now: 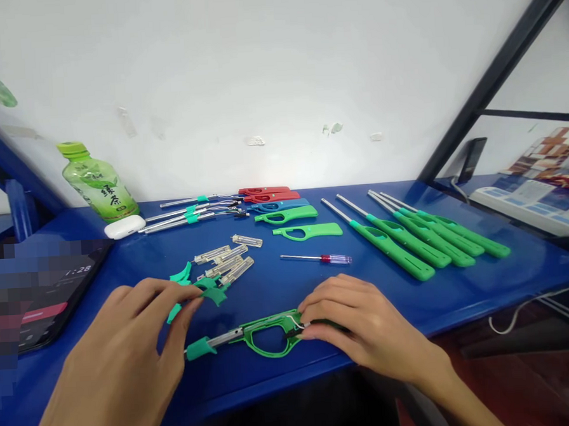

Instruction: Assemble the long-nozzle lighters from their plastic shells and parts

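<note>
Between the thumb and forefinger of my left hand (129, 348) is a small teal trigger piece (213, 290). More teal trigger pieces (181, 274) lie just beyond those fingertips, partly hidden. My right hand (361, 323) is closed on the handle end of an opened green lighter body (267, 352) near the table's front edge. A white wire and a metal tube (227, 337) with a teal collar (200, 349) show in that body. Clear fuel tanks (227, 260), several of them, lie beyond my left hand. A screwdriver (334, 258) with a clear handle rests beyond my right hand.
Several long green lighters (398, 251) lie at the right. Red handle shells (269, 196), a blue one and green ones (309, 231) sit near the wall. Metal tubes with wires (189, 218), a white case (124, 226), a green tea bottle (99, 184) and a phone (60, 295) are left.
</note>
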### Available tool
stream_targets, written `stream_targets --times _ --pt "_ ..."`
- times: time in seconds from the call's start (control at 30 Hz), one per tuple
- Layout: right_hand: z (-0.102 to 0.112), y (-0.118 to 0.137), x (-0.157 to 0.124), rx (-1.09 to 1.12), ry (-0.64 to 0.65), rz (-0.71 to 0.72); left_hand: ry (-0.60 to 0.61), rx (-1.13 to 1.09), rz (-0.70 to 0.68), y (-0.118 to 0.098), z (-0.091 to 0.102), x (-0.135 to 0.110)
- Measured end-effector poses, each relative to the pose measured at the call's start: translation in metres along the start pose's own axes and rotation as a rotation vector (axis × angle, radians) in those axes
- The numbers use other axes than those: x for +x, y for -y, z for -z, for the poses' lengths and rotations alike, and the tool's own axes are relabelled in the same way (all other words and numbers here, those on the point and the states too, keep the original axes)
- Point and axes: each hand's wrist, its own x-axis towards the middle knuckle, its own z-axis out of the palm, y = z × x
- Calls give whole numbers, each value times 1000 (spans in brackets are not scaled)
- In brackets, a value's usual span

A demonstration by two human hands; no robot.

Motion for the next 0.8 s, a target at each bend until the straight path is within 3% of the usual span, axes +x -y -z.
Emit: stream_targets --times 0.1,0.27,0.5,0.8 --pt "0 0 0 -5 3 -2 -30 -124 -99 -18 1 -10" --pt "0 0 0 -24 4 -6 85 -219 -232 -39 -5 -21" --pt "0 0 0 -48 15 2 163 -227 -228 -48 -13 -22" --pt "-1 -2 0 -8 1 -29 168 -223 -196 -50 -14 -26"
